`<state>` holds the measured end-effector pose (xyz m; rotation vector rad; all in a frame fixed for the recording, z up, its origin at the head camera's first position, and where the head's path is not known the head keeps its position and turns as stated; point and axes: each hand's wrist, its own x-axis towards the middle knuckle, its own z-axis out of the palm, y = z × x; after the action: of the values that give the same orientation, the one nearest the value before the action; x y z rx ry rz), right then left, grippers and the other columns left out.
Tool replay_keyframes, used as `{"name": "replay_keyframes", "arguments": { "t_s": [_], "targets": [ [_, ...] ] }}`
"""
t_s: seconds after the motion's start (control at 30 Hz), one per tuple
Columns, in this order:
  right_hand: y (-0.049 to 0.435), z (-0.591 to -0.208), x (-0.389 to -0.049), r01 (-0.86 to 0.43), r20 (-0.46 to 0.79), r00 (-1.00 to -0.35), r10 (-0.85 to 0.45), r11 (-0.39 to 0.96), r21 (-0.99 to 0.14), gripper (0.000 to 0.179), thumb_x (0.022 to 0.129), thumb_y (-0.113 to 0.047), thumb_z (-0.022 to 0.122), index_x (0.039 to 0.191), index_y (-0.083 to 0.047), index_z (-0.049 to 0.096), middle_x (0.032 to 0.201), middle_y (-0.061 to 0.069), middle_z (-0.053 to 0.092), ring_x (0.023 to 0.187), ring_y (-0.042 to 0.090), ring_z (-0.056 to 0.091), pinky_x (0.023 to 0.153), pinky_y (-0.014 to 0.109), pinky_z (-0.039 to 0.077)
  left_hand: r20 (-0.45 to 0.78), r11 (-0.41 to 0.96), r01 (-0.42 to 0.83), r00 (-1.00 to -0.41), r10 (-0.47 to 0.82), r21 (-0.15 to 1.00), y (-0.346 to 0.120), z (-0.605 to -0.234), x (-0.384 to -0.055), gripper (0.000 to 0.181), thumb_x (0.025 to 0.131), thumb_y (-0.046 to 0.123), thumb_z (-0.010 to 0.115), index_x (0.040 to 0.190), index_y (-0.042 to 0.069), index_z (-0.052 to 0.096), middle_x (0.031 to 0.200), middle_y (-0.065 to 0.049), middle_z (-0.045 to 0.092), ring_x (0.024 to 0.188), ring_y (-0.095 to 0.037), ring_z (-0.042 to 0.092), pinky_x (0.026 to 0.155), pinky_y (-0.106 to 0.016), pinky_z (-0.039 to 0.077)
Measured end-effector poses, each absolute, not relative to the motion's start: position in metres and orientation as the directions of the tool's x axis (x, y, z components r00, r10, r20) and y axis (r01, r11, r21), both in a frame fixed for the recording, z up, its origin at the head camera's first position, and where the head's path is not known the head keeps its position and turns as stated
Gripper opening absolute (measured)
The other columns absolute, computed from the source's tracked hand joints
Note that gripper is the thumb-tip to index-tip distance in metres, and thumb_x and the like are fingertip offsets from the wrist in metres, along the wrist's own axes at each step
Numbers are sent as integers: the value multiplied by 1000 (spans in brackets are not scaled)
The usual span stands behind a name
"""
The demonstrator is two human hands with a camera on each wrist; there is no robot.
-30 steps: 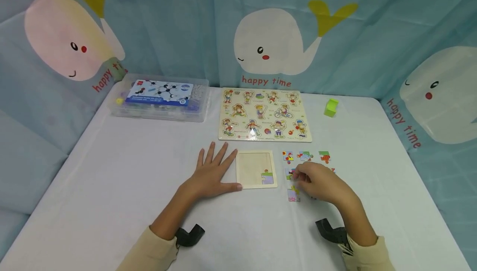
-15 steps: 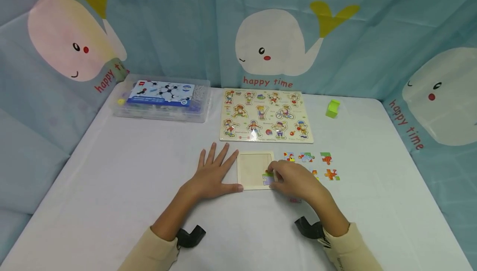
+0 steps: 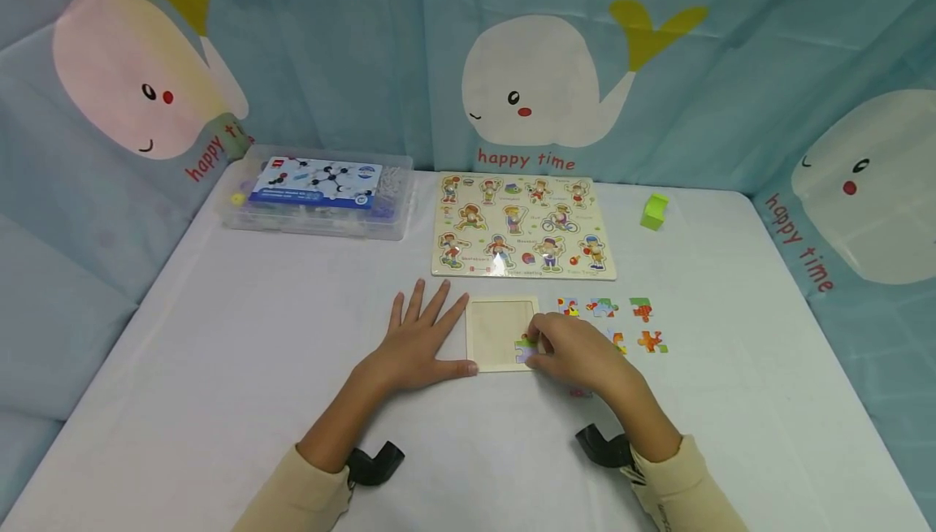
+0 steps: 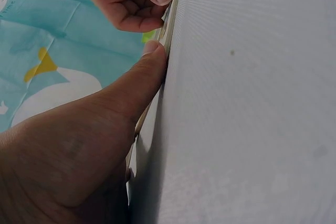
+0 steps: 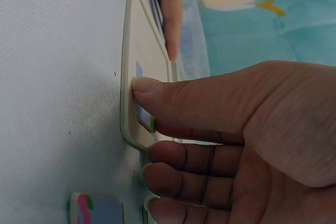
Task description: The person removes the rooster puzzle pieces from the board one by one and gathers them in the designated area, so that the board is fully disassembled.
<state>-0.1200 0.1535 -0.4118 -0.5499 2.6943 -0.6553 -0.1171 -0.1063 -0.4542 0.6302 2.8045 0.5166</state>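
A small square wooden puzzle tray lies on the table, with a purple and green puzzle piece in its lower right corner. My left hand is spread flat, its thumb and index finger at the tray's left edge. Over that lower right corner my right hand bends its fingers, thumb at the bottom of the piece and index finger near its top. In the right wrist view, the thumb lies on the puzzle piece, while the index fingertip is mostly hidden behind it.
Several loose puzzle pieces lie right of the tray, some hidden under the right hand. Behind stands a larger picture puzzle board. A clear plastic box is at the back left, a green block at the back right.
My right hand has moved left from the loose pieces to the tray's lower right corner and has stayed there for the last half second. The left hand has held still.
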Motion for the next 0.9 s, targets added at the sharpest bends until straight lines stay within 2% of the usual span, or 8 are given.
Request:
{"name": "replay_keyframes", "arguments": {
  "t_s": [0.4, 0.67, 0.9],
  "targets": [
    [156, -411, -120, -323, -174, -869, -463, 798, -508, 20, 85, -10, 81, 92, -10, 62, 72, -4, 51, 65, 13, 47, 59, 31, 41, -140, 847, 367, -884, 447, 385, -106, -455, -117, 105, 82, 75, 61, 162, 20, 20, 167, -13, 2, 148, -43, -16, 112, -65, -10],
    [158, -412, -119, -393, -89, -870, -485, 792, -468, 14, 88, -6, 74, 87, -11, 62, 73, -7, 51, 66, 11, 47, 60, 29, 42, -136, 840, 372, -880, 454, 395, -106, -452, -117, 104, 82, 73, 64, 161, 18, 23, 167, -15, 5, 148, -45, -14, 112, -67, -8],
    [159, -413, -120, -404, -81, -866, -493, 786, -468, 17, 88, -9, 76, 85, -13, 61, 72, -7, 51, 64, 10, 46, 57, 29, 41, -137, 839, 375, -879, 458, 395, -106, -452, -117, 104, 83, 73, 62, 162, 19, 22, 167, -14, 4, 148, -44, -15, 112, -66, -9]
  ]
}}
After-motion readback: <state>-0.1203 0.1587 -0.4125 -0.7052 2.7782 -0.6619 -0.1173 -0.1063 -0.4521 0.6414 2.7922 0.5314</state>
